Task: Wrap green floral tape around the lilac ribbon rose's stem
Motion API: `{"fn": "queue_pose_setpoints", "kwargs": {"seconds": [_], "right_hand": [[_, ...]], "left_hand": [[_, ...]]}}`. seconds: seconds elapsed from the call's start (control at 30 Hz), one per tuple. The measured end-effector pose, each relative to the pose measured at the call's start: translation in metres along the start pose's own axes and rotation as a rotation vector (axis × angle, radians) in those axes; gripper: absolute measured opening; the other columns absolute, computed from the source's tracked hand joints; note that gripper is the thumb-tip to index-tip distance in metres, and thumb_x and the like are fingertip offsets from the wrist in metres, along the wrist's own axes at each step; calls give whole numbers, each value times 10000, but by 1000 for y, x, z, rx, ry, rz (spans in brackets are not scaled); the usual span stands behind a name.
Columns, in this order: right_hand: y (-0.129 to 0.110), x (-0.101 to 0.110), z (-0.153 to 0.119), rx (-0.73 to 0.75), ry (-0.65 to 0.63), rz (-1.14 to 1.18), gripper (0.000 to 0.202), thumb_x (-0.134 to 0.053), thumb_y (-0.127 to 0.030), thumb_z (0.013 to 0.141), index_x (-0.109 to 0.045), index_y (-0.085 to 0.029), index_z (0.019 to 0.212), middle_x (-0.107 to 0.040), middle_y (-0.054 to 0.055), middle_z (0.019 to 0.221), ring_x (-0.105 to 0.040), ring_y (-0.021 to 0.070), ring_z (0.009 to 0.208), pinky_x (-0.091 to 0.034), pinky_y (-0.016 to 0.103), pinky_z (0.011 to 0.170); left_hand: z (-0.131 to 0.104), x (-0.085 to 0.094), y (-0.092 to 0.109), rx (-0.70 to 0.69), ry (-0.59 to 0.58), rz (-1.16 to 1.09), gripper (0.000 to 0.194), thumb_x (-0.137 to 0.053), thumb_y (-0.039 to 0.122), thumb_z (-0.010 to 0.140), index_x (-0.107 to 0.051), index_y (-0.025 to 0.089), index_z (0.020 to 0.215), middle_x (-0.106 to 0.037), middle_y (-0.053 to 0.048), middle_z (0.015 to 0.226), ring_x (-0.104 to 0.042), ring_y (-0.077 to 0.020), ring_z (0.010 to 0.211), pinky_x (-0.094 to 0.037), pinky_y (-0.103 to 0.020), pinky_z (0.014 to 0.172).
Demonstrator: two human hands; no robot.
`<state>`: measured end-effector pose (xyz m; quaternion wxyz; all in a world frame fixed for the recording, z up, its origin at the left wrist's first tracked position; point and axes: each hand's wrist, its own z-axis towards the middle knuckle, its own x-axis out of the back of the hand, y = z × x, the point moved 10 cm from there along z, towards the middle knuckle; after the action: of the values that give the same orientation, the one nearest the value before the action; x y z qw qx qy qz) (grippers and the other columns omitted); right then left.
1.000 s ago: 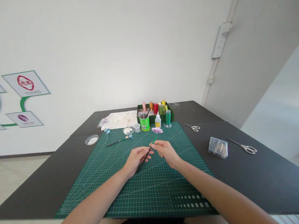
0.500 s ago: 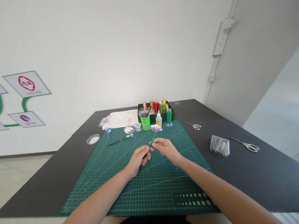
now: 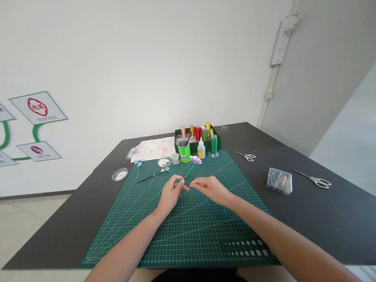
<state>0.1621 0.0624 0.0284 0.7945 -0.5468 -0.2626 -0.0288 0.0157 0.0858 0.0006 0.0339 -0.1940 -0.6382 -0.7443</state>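
Observation:
My left hand (image 3: 172, 191) pinches a thin green stem (image 3: 189, 171) between thumb and fingertips over the cutting mat. The stem slants up and away to a purple flower (image 3: 196, 159) with pale edges at its far end. My right hand (image 3: 211, 188) is closed in a pinch just right of the left fingertips. Anything between its fingers is too fine to make out. The green cutting mat (image 3: 199, 233) lies under both hands. Left of them rests a dark rod with a small flower piece (image 3: 152, 176).
Behind stand a green can (image 3: 183, 152), a glue bottle (image 3: 201, 150), a green thread spool (image 3: 214, 144) and a box of spools (image 3: 219, 141). Small scissors (image 3: 248, 157), larger scissors (image 3: 320, 182) and a clear box (image 3: 279, 181) lie right; a dish (image 3: 119, 174) sits left.
My right hand has come off the stem and now pinches slightly apart from it. My left fingers have risen and spread along the stem. The view has shifted a little.

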Motion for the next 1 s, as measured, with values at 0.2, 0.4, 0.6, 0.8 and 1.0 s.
{"fn": "queue_pose_setpoints", "kwargs": {"seconds": [0.2, 0.4, 0.6, 0.8, 1.0], "right_hand": [[-11, 8, -3, 8, -56, 56, 498, -596, -585, 925, -826, -152, 1014, -413, -36, 554, -282, 104, 525, -204, 260, 511], [-21, 29, -4, 30, 12, 123, 503, -664, -606, 894, -842, -155, 1026, -505, -9, 575, -320, 107, 541, -232, 262, 508], [-11, 47, 0, 27, 69, 50, 466, -643, -572, 927, -836, -188, 1107, -710, 48, 724, -497, 151, 602, -379, 278, 554], [9, 52, 7, 5, 90, 46, 424, -651, -534, 922, -836, -198, 1103, -795, 68, 928, -650, 212, 770, -495, 314, 678], [22, 54, 10, -5, 103, 55, 435, -669, -550, 909, -835, -193, 1092, -805, 82, 1033, -705, 252, 914, -541, 346, 797]], "left_hand": [[-3, 1, 17, -118, -92, 244, 209, -577, 400, 949, -668, 213, 932, -796, -20, 836, -618, -154, 595, -389, -250, 589], [-12, -17, 28, -189, -259, 393, 140, -603, 299, 949, -730, 240, 945, -804, 27, 826, -698, -172, 697, -434, -260, 680], [-23, -37, 28, -230, -369, 431, 177, -600, 315, 964, -762, 243, 969, -816, 9, 861, -737, -194, 762, -488, -274, 730], [-29, -42, 33, -284, -393, 453, 176, -633, 333, 958, -798, 272, 959, -824, 12, 975, -754, -208, 833, -495, -278, 748], [-30, -40, 36, -319, -386, 452, 179, -648, 354, 970, -812, 291, 999, -822, 14, 1005, -757, -203, 872, -497, -276, 785]]}}
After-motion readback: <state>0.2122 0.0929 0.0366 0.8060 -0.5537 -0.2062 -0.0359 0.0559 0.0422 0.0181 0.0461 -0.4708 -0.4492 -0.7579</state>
